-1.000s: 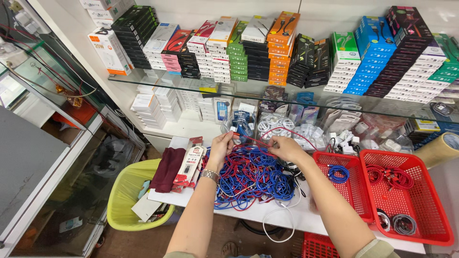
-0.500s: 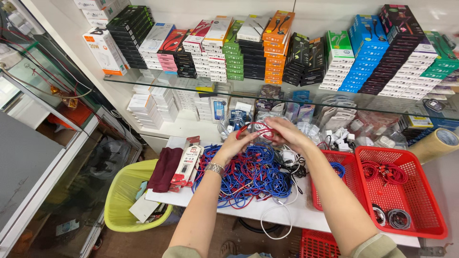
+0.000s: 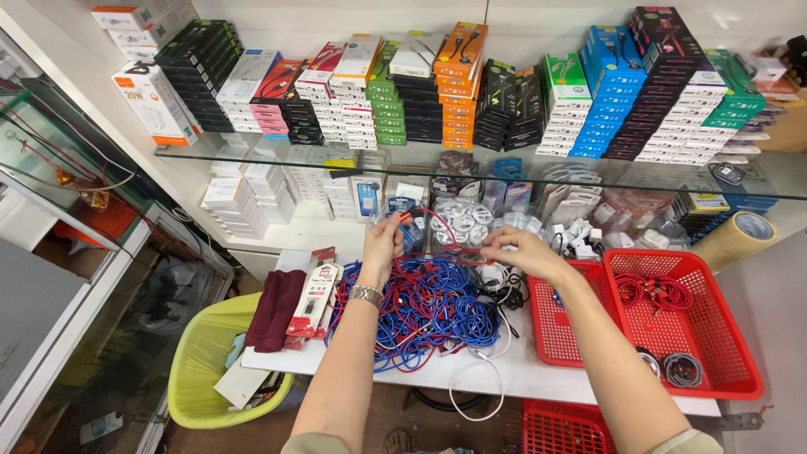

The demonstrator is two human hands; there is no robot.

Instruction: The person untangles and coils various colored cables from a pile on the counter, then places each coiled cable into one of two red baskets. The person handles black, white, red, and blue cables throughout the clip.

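Observation:
A red cable [image 3: 437,220] arcs between my two hands above a tangled heap of blue and red cables [image 3: 420,307] on the white table [image 3: 538,378]. My left hand [image 3: 382,244], with a metal watch at the wrist, pinches one end of the red cable near its plug. My right hand [image 3: 517,250] grips the other part of that cable, close to the red loop below it. Both hands hover over the far side of the heap.
Two red mesh baskets [image 3: 723,336] with coiled cables stand at the right. A yellow bin [image 3: 202,370] sits at the table's left end, beside a dark red cloth [image 3: 276,309] and packaged cables [image 3: 311,303]. A glass shelf [image 3: 471,160] carries stacked boxes.
My hands have drawn apart, the left going left and the right going right. The red cable, bunched between them before, now stretches into an arc.

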